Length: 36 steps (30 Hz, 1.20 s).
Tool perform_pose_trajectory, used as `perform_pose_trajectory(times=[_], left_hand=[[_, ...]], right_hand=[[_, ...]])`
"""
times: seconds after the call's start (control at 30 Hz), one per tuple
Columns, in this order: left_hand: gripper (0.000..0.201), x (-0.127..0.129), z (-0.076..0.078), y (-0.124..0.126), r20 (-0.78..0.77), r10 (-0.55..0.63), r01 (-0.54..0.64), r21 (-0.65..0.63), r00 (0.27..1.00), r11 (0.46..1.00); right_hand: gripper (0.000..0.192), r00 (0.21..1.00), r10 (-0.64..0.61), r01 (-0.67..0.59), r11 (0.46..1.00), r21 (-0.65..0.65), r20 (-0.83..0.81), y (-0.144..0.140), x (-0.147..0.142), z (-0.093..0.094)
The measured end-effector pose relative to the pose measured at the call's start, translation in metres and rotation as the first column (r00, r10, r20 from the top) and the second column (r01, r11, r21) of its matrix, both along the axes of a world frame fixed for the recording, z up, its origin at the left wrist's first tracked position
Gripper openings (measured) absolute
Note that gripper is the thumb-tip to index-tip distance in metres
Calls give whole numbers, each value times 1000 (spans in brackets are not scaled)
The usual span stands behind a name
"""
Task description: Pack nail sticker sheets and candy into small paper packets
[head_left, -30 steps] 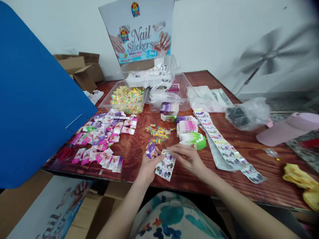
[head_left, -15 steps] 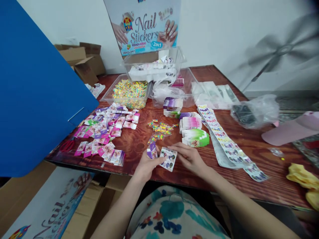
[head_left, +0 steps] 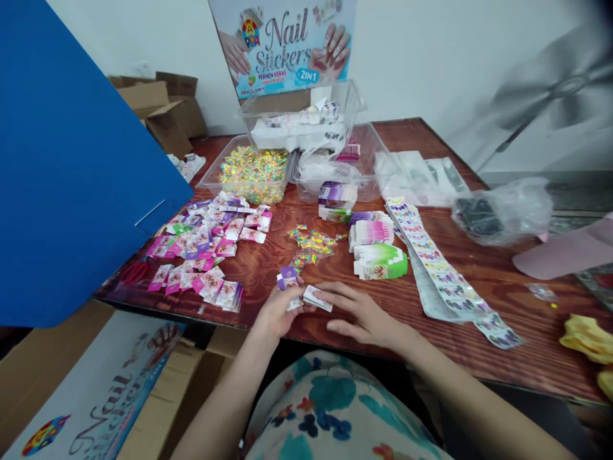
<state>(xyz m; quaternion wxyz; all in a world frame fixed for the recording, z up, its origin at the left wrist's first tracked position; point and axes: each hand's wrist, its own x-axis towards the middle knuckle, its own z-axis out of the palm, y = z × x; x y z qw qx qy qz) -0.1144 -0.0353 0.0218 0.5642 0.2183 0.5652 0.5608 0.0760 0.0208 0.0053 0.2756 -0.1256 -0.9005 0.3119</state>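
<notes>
My left hand is closed around a small purple-and-white box, whose flap end stands up above the thumb. Between my hands is a sticker sheet, now folded small with its white back showing. The fingers of my right hand press on the folded sheet from above, its thumb held apart. Left-hand fingers lie partly hidden beneath the sheet. Just beyond, small clear packets of colourful candy lie on the table. Flattened green boxes and pink boxes are stacked beyond my right hand.
Many small filled boxes are heaped at left, near red scissors. Clear tubs hold candy and sticker strips. Long sticker strips lie at right. A blue panel juts in, and a fan spins.
The sticker sheet was flat and face-up under my left thumb; now it is folded, with my right fingers on it. The view has shifted slightly.
</notes>
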Motion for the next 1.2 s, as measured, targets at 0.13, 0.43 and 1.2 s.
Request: perform_pose_trajectory(times=[0.13, 0.43, 1.2], left_hand=[[28, -2, 2, -4, 180, -66, 78, -61, 981, 995], [38, -12, -30, -15, -92, 160, -159, 24, 983, 987], [26, 1, -52, -8, -228, 358, -328, 161, 905, 931]], right_hand=[[39, 994, -99, 104, 990, 95, -48, 1, 0, -13], [30, 975, -219, 221, 969, -107, 31, 36, -35, -29], [29, 984, -148, 150, 427, -892, 95, 27, -47, -28]])
